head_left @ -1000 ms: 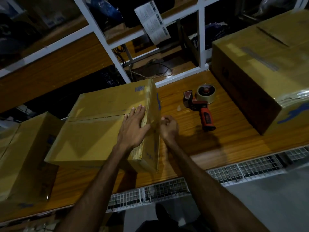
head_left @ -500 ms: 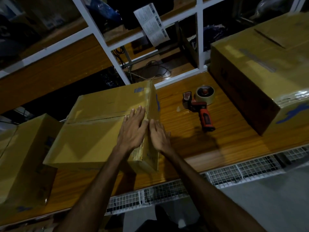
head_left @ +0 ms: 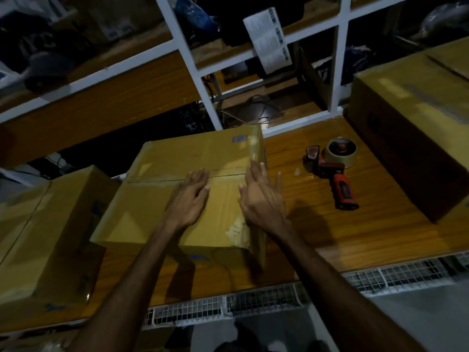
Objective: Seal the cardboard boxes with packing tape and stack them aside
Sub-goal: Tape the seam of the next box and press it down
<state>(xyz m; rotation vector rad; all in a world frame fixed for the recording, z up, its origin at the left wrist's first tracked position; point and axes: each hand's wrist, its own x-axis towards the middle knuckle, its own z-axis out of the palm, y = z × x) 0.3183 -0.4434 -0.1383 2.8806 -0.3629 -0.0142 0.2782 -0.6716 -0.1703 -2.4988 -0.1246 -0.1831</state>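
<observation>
The brown cardboard box (head_left: pixel 177 189) under my hands lies flat, flaps closed along an untaped seam, with the red-handled tape dispenser (head_left: pixel 332 171) at three o'clock.
</observation>
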